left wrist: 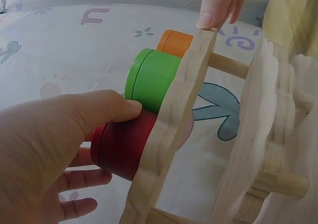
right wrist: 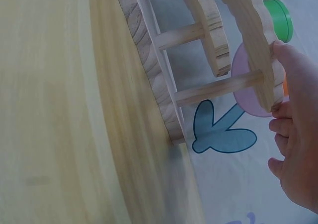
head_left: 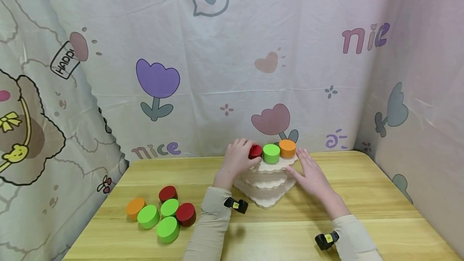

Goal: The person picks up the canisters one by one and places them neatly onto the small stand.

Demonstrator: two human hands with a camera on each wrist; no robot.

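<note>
A tiered wooden stand (head_left: 266, 200) with scalloped edges stands toward the back of the table. On its top tier sit a red round block (head_left: 255, 152), a green round block (head_left: 271, 154) and an orange round block (head_left: 287, 149) in a row. My left hand (head_left: 237, 158) grips the red block (left wrist: 126, 144) between thumb and fingers, its base at the tier. The green block (left wrist: 155, 80) is right beside it. My right hand (head_left: 313, 174) is at the right edge of the top tier, thumb on the scalloped rim (right wrist: 268, 60), with the fingers curled by its corner.
Several loose round blocks lie grouped at the table's left: an orange one (head_left: 135, 208), red ones such as the front one (head_left: 186, 214), and green ones such as the nearest (head_left: 168, 229). A printed cloth (head_left: 217, 51) hangs behind the wooden table (head_left: 275, 237).
</note>
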